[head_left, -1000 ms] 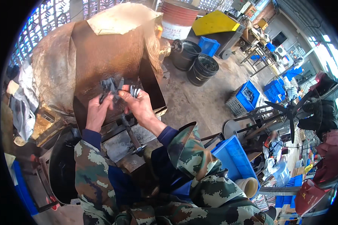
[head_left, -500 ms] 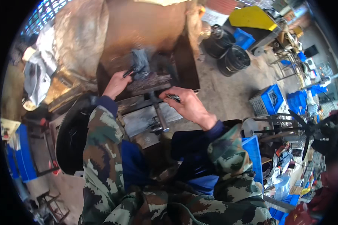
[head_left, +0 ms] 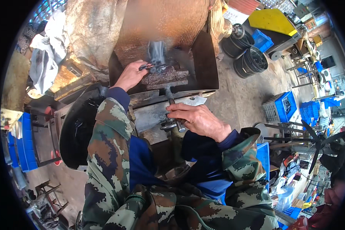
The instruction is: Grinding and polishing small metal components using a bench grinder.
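My left hand is closed on a slim dark metal tool, its exact kind too small to make out. The tool's tip points right, over a rough, crusted brown block. Just behind it stands a pale grey-blue streaked shape, blurred, which may be a wheel. My right hand has its fingers curled over a round metal bar that runs from the block toward me. Something dark shows under those fingers, mostly hidden.
A rusty metal trough surrounds the block, backed by a wet brown sheet. At left sits a black basin. Black buckets and a blue crate are on the floor to the right, with a black fan nearer.
My right hand has come down and back from beside the block onto the bar. A dark metal piece visible in it before is now mostly hidden. My left hand remains near the streaked shape.
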Demonstrator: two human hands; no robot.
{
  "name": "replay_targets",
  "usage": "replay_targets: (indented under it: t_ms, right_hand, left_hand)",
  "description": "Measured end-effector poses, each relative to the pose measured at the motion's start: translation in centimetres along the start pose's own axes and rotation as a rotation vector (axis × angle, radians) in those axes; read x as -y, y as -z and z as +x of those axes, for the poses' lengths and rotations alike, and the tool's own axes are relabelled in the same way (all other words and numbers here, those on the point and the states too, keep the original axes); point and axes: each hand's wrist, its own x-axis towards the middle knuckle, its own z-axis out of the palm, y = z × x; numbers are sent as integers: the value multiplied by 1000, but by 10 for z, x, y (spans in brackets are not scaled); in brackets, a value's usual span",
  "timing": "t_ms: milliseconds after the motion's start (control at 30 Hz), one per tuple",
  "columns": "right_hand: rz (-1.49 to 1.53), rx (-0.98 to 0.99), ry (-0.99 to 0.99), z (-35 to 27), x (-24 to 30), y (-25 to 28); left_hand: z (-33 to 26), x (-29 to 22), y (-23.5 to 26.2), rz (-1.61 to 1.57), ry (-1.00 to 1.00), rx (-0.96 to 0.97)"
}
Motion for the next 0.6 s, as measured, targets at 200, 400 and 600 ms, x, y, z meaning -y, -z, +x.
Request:
replay_targets:
  t_ms: [200, 400, 600]
  right_hand:
    - [-15, -31, 22, -3, -1, -5]
    - [-16, -74, 43, -5, -2, -11]
    - [32, -86, -23, -2, -1, -1]
  left_hand:
    - [9, -19, 4, 257, -14, 29]
    - [5, -28, 13, 268, 90, -103]
    - [2, -12, 26, 146, 362, -183]
